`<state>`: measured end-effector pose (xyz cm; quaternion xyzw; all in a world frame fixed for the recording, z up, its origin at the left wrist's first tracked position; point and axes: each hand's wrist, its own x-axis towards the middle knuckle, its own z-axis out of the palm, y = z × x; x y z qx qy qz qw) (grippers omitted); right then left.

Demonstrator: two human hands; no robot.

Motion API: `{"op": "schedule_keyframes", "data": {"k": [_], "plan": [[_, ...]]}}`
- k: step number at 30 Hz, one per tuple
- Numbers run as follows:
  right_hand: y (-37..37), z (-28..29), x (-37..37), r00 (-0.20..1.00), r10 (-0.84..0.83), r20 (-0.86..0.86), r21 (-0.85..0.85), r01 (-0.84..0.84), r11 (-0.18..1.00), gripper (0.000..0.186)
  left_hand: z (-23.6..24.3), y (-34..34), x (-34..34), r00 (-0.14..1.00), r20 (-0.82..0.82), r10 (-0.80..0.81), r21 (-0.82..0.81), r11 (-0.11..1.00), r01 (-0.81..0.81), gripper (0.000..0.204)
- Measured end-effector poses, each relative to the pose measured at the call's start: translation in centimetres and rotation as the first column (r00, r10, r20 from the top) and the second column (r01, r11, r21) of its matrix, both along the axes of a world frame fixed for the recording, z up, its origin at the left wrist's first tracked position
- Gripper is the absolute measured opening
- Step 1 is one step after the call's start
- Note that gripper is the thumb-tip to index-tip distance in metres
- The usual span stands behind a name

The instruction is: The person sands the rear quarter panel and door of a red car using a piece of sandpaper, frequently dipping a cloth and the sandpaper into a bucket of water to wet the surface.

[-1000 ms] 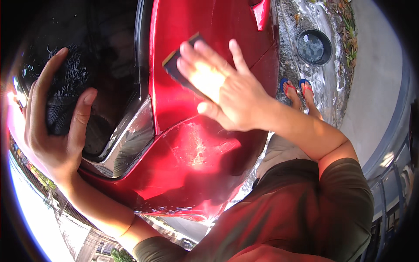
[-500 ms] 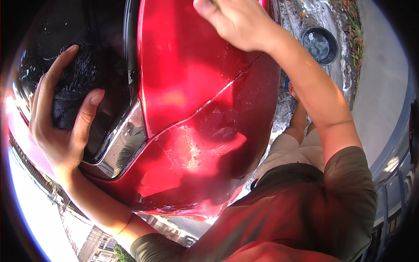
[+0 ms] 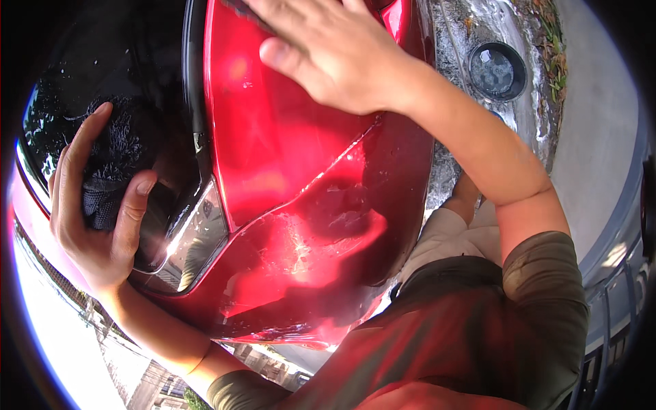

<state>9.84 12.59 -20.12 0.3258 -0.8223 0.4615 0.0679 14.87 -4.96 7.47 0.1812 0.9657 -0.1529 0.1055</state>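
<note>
Red car [image 3: 280,171]: left hand [image 3: 89,205] spread; right hand [image 3: 342,58] over dark pad [image 3: 242,11], grip unclear.

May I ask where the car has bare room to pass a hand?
The red panel is free between the dark window, the seam and the right hand. Crowded: under that hand, and the window around the left hand.

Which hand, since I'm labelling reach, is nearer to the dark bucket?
Right. The right hand is over the red panel, left of the dark bucket in the picture; the left hand is much farther left, over the dark window.
</note>
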Motion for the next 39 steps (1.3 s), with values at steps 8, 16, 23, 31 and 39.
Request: {"op": "schedule_keyframes", "data": {"k": [8,16,23,31,39], "plan": [[-0.7,-1.5,1.8,0.999,-0.031,0.043,-0.225,0.040,0.974,0.064,0.0,0.0,0.3,0.999,-0.022,-0.034,-0.007,0.999,0.034,0.067],[0.8,-0.1,6.6,0.994,0.105,-0.016,-0.078,-0.106,0.991,0.065,-2.5,4.2,3.0,0.943,0.168,-0.287,0.225,0.943,0.246,0.042],[0.7,-0.8,8.1,0.980,0.069,0.185,-0.228,-0.025,0.973,0.072,-2.3,5.4,4.0,0.956,0.027,-0.292,0.173,0.943,0.283,0.039],[0.4,-2.8,4.6,0.974,-0.219,0.049,-0.140,0.224,0.965,0.062,-0.1,3.0,2.9,0.904,-0.027,-0.427,0.006,0.904,0.428,0.035],[-0.5,-2.5,1.1,0.966,-0.046,0.255,-0.191,0.097,0.977,0.059,0.1,3.1,2.2,0.902,-0.128,-0.413,0.023,0.908,0.419,0.032]]}}
